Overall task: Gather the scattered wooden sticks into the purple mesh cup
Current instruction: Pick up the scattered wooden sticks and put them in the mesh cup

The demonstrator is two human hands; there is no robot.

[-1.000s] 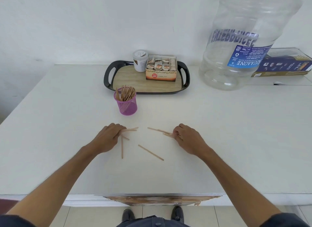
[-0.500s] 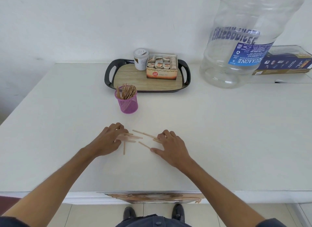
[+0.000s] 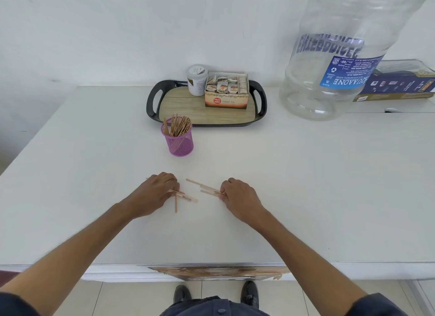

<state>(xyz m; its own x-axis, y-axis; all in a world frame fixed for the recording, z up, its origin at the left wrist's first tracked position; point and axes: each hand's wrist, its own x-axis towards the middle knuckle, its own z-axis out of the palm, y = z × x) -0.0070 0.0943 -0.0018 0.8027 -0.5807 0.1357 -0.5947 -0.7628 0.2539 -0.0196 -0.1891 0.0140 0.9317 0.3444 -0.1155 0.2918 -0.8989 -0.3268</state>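
Both hands low on the bench, left hand (image 3: 156,193) and right hand (image 3: 237,197) each pinching loose wooden sticks (image 3: 204,188), probably bunching them for one trip to the purple mesh cup (image 3: 178,140).

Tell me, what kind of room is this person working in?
Probably a tea or pantry corner of an office or home. A tray against the wall carries a box of ginger tea bags and a small white jar, a big empty water jug stands nearby, and a purple mesh cup holds wooden stirrer-like sticks.
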